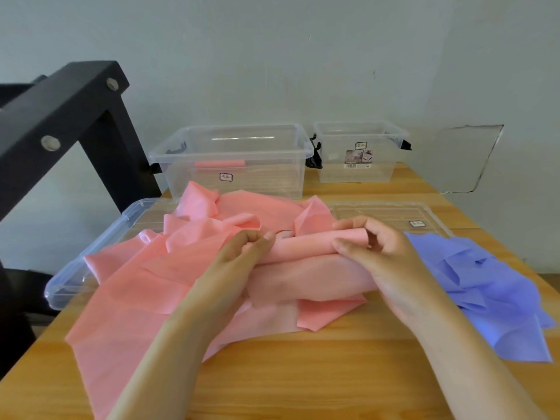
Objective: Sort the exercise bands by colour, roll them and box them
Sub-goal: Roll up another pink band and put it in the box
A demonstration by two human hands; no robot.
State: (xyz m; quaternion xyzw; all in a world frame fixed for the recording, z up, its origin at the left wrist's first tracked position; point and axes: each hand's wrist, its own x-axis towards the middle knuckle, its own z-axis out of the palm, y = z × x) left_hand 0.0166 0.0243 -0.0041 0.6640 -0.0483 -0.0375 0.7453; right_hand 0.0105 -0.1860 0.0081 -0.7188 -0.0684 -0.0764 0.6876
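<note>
A pale wall backs a wooden table (348, 365), with a black bolted frame (75, 116) standing at the left edge. On the table lies a loose heap of pink bands (145, 286) spread across the middle and left, and a smaller heap of blue bands (497, 295) to the right, so the colours look already parted. At the back stand two clear boxes: the large box (236, 177) with one finished pink roll (219, 164) lying inside it, and the small box (360, 165), which seems empty, though its clear walls make that hard to be sure of. Two clear lids lie flat, one lid (91, 253) partly under the pink heap and the other lid (394, 213) behind the hands. The left hand (242, 253) and the right hand (378, 250) each close round one end of a half-made pink roll (303, 245), fingers curled over the top and thumbs underneath, with the unrolled tail of the same band draped toward the person. These bands look thin, light, limp and stretchy; the smooth surface probably clings to itself yet lets a slack roll spring open. I judge the best hold is at both ends of the roll, as now, keeping even tension so the edges stay lined up and the tail feeds in flat
</note>
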